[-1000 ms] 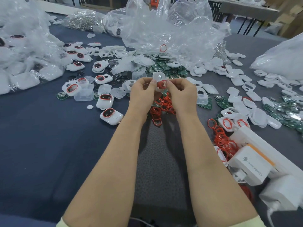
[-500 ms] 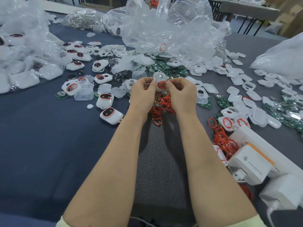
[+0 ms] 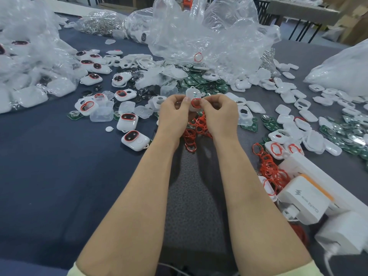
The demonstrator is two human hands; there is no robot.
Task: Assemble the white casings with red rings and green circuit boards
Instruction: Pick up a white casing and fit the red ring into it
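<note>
Head camera: my left hand and right hand pinch the little white case between them by its edges; I think it is light and hard, its red ring soft and bendy.

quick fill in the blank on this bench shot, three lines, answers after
The left hand and right hand together pinch a small white plastic casing and a ____ rubber ring.
The heap of flat ____ circuit boards lies just beyond the hands.
The white charger block with an orange stripe lies on the person's ____ side.
Missing words: red; green; right.
</note>
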